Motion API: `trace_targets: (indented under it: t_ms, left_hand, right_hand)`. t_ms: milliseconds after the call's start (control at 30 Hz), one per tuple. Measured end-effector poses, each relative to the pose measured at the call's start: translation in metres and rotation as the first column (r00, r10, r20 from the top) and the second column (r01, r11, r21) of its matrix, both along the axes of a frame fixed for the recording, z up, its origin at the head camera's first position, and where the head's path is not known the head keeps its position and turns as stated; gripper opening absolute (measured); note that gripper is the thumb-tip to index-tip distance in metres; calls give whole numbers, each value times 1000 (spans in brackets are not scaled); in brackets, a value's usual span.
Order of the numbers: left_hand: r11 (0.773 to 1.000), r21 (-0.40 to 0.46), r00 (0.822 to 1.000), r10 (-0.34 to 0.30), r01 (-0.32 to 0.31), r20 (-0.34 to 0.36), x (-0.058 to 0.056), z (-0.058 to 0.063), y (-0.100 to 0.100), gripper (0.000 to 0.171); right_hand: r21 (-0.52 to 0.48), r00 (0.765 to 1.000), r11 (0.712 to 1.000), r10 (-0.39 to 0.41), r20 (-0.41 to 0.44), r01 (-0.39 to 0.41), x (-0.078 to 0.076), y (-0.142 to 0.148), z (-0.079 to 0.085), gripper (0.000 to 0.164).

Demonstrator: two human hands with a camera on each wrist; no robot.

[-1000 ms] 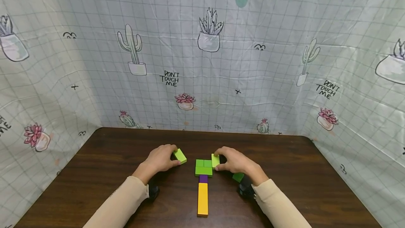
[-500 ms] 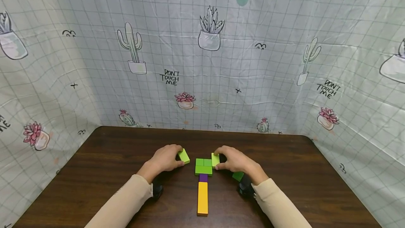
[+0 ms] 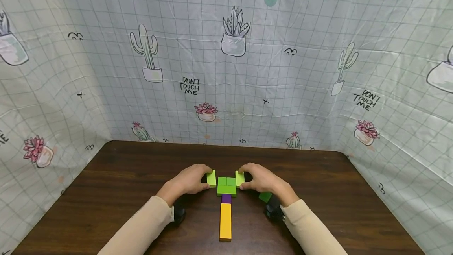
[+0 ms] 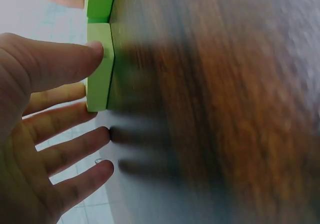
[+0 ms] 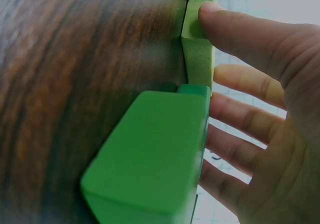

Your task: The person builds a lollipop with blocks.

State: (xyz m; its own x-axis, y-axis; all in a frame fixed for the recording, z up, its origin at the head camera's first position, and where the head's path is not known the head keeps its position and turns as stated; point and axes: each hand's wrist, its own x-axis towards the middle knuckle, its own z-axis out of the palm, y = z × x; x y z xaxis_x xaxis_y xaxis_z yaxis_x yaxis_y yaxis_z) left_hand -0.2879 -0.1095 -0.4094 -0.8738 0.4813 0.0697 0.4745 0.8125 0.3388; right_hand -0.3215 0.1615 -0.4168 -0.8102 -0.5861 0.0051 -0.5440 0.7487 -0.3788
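A light green block is pinched between the thumb and fingers of my left hand, just left of the bright green blocks. On their right side, my right hand pinches another light green block, which touches them. Both held blocks lie on the table. In the left wrist view, the thumb presses the near face of the light green block, and the other fingers spread behind it. Below the green group, a purple block and a long yellow block line up toward me.
A darker green block lies by the right wrist, partly hidden by it; it looms large in the right wrist view. The brown wooden table ends at a patterned curtain behind and at both sides.
My left hand has moved right with its light green block, which has turned from slanted to straight beside the green group. The right hand has stayed almost still.
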Motion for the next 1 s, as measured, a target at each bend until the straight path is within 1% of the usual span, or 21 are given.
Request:
trace_targets:
  t_ms: [133, 433, 700, 1000]
  left_hand:
    - [1000, -10, 1000, -18, 18, 2, 0, -2, 2, 48]
    - [999, -32, 999, -31, 32, 7, 0, -1, 4, 48]
    - [999, -34, 999, -32, 32, 9, -1, -1, 4, 49]
    - [999, -34, 999, -37, 38, 14, 0, -2, 4, 48]
  right_hand:
    - [-2, 1000, 1000, 7, 5, -7, 0, 0, 0, 49]
    - [0, 1000, 1000, 2, -6, -2, 0, 0, 0, 49]
    - [6, 1000, 1000, -5, 5, 5, 1, 0, 1, 50]
    - [4, 1000, 1000, -12, 5, 12, 3, 0, 1, 48]
